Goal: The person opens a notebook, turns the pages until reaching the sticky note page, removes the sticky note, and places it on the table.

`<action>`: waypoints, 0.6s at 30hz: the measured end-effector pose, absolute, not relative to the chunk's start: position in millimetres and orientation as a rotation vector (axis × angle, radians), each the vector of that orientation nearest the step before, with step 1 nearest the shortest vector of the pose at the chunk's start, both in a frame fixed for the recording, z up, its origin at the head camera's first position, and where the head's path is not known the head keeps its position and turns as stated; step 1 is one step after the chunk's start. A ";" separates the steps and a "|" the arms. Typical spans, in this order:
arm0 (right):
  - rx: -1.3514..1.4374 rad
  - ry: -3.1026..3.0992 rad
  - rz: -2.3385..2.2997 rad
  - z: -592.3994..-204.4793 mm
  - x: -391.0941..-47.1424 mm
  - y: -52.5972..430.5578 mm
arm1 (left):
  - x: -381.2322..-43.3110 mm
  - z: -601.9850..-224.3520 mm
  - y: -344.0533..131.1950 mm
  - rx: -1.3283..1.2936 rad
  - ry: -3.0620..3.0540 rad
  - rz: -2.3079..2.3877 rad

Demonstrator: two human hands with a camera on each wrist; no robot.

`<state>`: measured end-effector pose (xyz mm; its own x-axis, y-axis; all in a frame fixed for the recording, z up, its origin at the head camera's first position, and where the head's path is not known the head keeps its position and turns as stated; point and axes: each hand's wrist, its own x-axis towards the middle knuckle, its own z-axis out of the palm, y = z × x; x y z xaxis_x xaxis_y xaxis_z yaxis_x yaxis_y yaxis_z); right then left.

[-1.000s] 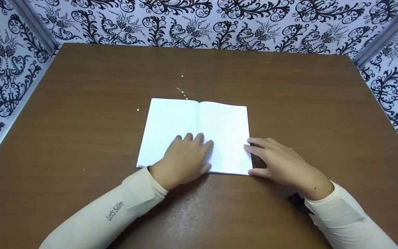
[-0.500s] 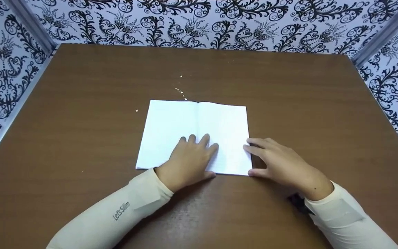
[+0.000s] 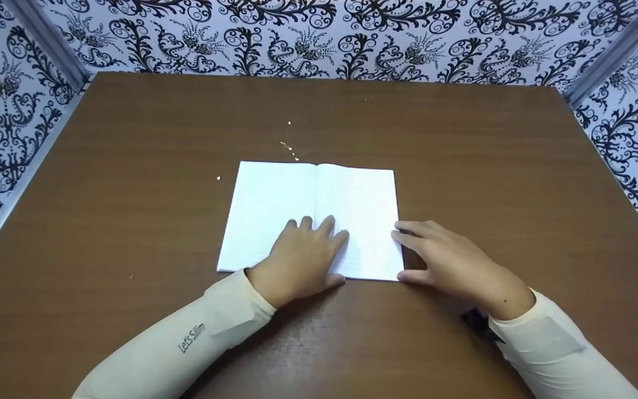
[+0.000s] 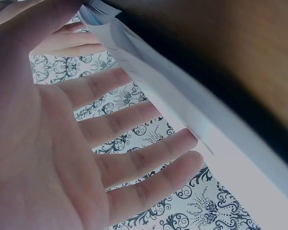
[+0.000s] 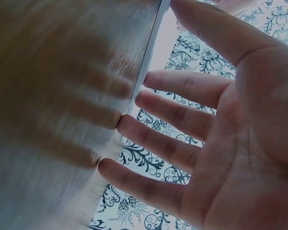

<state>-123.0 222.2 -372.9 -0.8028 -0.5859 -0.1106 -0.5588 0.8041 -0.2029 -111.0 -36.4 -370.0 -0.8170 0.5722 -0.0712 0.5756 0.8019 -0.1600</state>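
Note:
An open notebook (image 3: 277, 194) with blank-looking white pages lies flat on the brown table (image 3: 147, 221). My left hand (image 3: 299, 263) rests across its lower middle, fingers spread over the centre fold and thumb by the near edge. In the left wrist view, the fingertips of the left hand (image 4: 62, 143) touch the white page (image 4: 249, 187), and slightly lifted sheets show near the thumb. At the notebook's right edge, my right hand (image 3: 452, 257) touches the side with spread fingers and the thumb near the lower corner. In the right wrist view, the fingers of the right hand (image 5: 230, 143) are nearly straight, several fingertips on the tabletop.
Small white crumbs (image 3: 289, 148) lie on the table beyond the notebook, and another speck (image 3: 219, 178) sits to its left. Patterned black-and-white panels (image 3: 308, 44) stand along the back and both sides. A dark object (image 3: 479, 324) is partly hidden under the right wrist.
My left hand has slid slightly right and toward me along the fold, its index finger and thumb spreading further. The right hand and the notebook stay practically in place.

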 end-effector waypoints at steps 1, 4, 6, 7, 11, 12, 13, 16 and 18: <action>-0.905 2.824 -0.239 -372.5 -123.0 222.3 | -111.1 -370.1 -36.4 0.943 2.964 -0.272; -0.899 2.828 -0.237 -371.7 -123.2 222.8 | -111.3 -368.7 -36.7 0.948 2.959 -0.274; -0.890 2.826 -0.236 -371.8 -123.3 223.0 | -111.0 -367.8 -37.1 0.954 2.960 -0.276; -0.885 2.824 -0.237 -372.0 -123.3 223.1 | -110.8 -367.8 -37.4 0.956 2.960 -0.273; -0.888 2.818 -0.234 -373.2 -123.2 223.0 | -110.4 -367.4 -38.9 0.953 2.954 -0.245; -0.887 2.817 -0.235 -373.2 -123.2 222.8 | -110.4 -367.4 -39.3 0.955 2.955 -0.242; -0.890 2.818 -0.237 -373.3 -123.2 222.8 | -110.6 -367.5 -39.9 0.958 2.957 -0.235; -0.881 2.817 -0.235 -372.9 -123.0 222.5 | -111.1 -367.3 -41.9 0.973 2.963 -0.232; -0.875 2.814 -0.236 -373.0 -122.8 222.4 | -111.4 -367.2 -43.3 0.982 2.967 -0.234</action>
